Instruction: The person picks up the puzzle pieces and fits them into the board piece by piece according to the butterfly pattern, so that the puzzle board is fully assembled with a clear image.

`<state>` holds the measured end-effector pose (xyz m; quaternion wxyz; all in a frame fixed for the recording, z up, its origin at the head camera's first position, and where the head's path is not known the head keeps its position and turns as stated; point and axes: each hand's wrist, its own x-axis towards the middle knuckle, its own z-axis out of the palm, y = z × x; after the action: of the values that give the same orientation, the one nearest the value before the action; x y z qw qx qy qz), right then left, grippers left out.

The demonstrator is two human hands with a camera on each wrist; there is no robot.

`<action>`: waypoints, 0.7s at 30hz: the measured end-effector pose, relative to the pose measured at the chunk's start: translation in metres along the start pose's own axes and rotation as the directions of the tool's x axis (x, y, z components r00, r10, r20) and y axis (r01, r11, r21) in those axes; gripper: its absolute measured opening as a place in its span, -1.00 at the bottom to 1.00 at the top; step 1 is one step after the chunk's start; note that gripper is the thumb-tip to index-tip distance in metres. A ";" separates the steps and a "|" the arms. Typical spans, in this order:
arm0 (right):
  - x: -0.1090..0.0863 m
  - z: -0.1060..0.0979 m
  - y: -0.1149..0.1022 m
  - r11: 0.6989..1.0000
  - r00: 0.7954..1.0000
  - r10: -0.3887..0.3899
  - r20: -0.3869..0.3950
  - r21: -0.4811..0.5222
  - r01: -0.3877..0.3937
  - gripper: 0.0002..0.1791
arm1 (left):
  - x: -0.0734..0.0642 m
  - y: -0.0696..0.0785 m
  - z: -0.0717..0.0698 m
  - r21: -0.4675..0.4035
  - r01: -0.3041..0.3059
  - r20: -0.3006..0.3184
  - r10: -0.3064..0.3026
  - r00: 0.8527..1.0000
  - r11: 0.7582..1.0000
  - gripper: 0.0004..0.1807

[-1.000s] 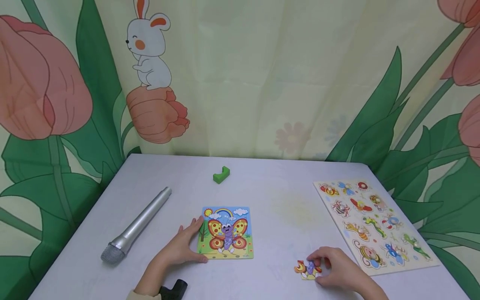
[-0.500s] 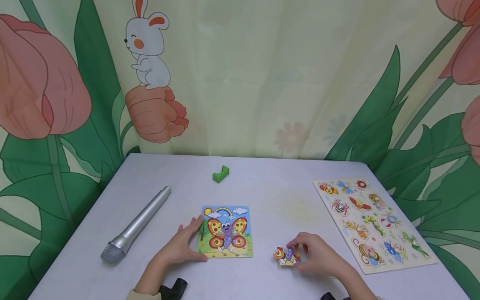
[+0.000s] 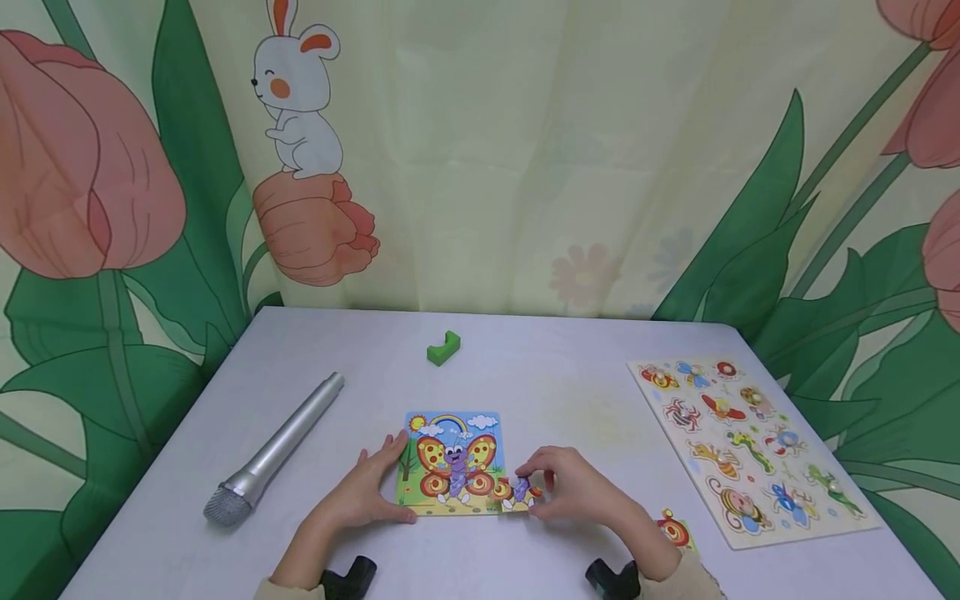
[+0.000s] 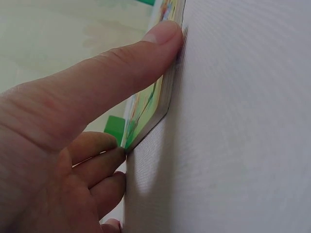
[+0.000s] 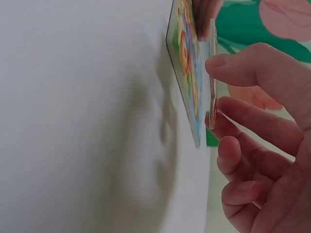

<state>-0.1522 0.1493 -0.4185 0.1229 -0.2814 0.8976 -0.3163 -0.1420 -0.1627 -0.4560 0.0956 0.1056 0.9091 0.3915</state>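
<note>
A square butterfly puzzle board (image 3: 450,450) lies on the table. My left hand (image 3: 367,492) rests at its left side, the thumb on the lower edge and the fingers along the left edge, nearly straight. My right hand (image 3: 573,487) pinches a puzzle piece (image 3: 516,497) between thumb and fingers, over the board's lower right corner. In the right wrist view the piece (image 5: 213,39) appears edge-on, raised apart from the board (image 5: 187,58). Seen by the left wrist, the thumb lies against the board's edge (image 4: 165,97).
Beside my right forearm lies another puzzle piece (image 3: 677,532), partly hidden. A large insect board (image 3: 750,450) lies at the right. To the left is a silver microphone (image 3: 277,450); a green block (image 3: 443,348) sits near the back edge of the table (image 3: 555,367).
My right hand has carried the puzzle piece leftward from near the insect board to the butterfly board's corner. Another piece now shows beside the right forearm. My left hand stays put.
</note>
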 end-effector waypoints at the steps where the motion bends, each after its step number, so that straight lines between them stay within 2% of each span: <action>1: 0.003 0.002 -0.002 1.000 1.000 -0.013 0.004 0.002 0.013 -0.61 | 0.000 0.000 0.000 0.000 -0.001 0.001 0.001 1.000 1.000 0.23; 6: 0.020 0.011 -0.014 0.998 0.998 -0.049 0.035 0.026 0.048 -0.63 | -0.001 0.003 -0.001 -0.012 -0.011 0.006 0.011 1.000 1.000 0.23; 11: 0.035 0.021 -0.024 0.996 0.995 -0.089 0.048 0.004 0.089 -0.65 | -0.002 0.004 -0.003 -0.020 -0.019 0.014 0.019 1.000 1.000 0.22; 21: 0.056 0.034 -0.039 0.991 0.996 -0.061 0.070 -0.116 0.069 -0.62 | -0.001 0.003 -0.003 -0.018 -0.019 0.020 0.019 1.000 1.000 0.22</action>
<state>-0.1672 0.0750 -0.4228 0.1252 -0.3278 0.9005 -0.2570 -0.1414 -0.1630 -0.4522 0.1021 0.1173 0.9035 0.3994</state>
